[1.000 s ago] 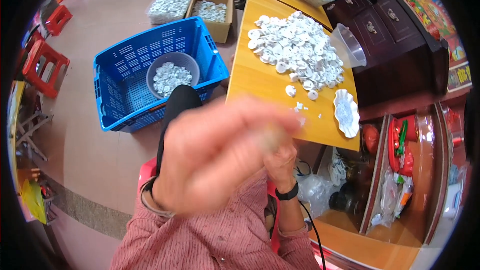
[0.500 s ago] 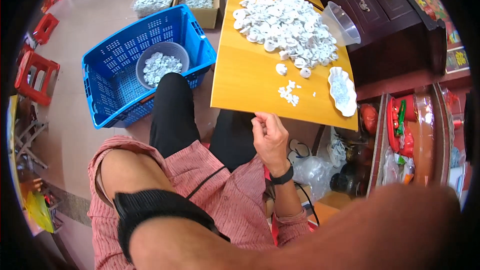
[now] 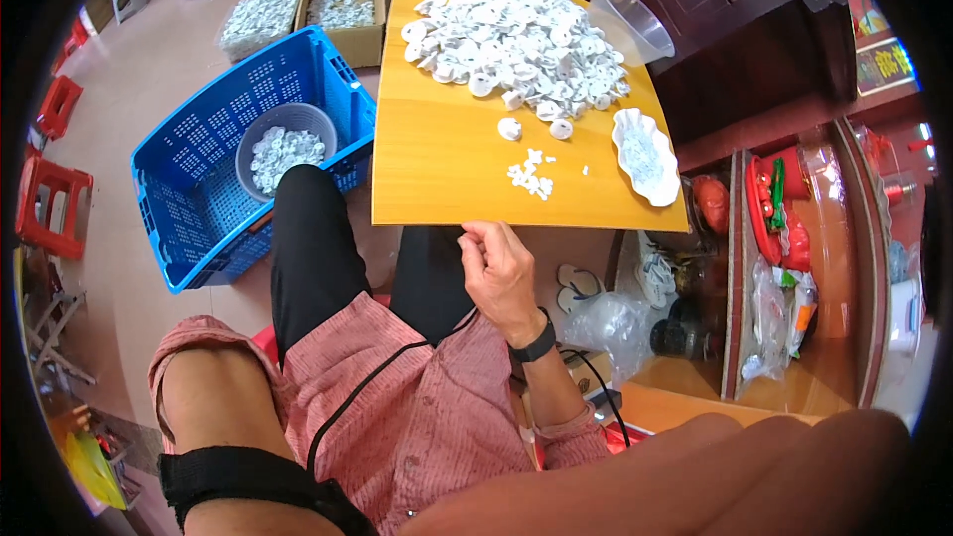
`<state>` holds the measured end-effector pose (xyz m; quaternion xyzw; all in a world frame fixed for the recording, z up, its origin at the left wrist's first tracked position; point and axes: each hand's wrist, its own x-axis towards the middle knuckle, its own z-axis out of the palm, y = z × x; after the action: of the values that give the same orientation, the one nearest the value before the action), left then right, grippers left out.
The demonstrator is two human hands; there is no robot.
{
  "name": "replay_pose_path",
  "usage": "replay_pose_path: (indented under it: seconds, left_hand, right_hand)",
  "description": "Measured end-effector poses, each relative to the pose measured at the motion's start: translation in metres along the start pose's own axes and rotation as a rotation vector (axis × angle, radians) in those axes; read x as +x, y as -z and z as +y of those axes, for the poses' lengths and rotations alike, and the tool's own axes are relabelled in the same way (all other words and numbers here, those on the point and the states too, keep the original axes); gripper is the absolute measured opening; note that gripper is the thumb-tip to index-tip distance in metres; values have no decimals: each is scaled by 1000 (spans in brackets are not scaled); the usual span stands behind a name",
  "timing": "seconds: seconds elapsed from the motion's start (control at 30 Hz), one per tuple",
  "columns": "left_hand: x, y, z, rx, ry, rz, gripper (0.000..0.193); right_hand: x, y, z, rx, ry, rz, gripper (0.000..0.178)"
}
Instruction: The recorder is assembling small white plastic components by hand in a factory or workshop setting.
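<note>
My right hand, with a black watch on its wrist, is just below the near edge of the yellow table. Its thumb and fingers are pressed together; whatever they may hold is too small or hidden to make out. My left arm wears a black band and bends across the bottom of the view. At lower right my left hand looms large, blurred and close, with its fingertips out of sight. On the table lie a heap of white round plastic pieces and several tiny white bits.
A white scalloped dish holds small clear pieces. Behind it a clear plastic tub tilts beside dark drawers. Left of the table, a blue crate holds a grey bowl of white pieces. Red stools stand further left.
The whole view has shifted, so table and crate now appear further left. My left hand and forearm sit lower in the picture. My right hand keeps its pinched shape below the table edge.
</note>
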<state>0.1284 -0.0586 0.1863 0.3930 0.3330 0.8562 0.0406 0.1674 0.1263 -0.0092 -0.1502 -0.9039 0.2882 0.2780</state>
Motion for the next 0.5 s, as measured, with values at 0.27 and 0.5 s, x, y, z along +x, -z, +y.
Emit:
replay_pose_path:
  seconds: [0.27, 0.5]
  left_hand:
    - [4, -12, 4, -100, 31, -10, 21]
    - [2, -12, 23, -111, 33, 1, 22]
  right_hand:
    - [2, 0, 0, -1, 57, 12, 16]
    - [1, 5, 5, -6, 81, 45, 16]
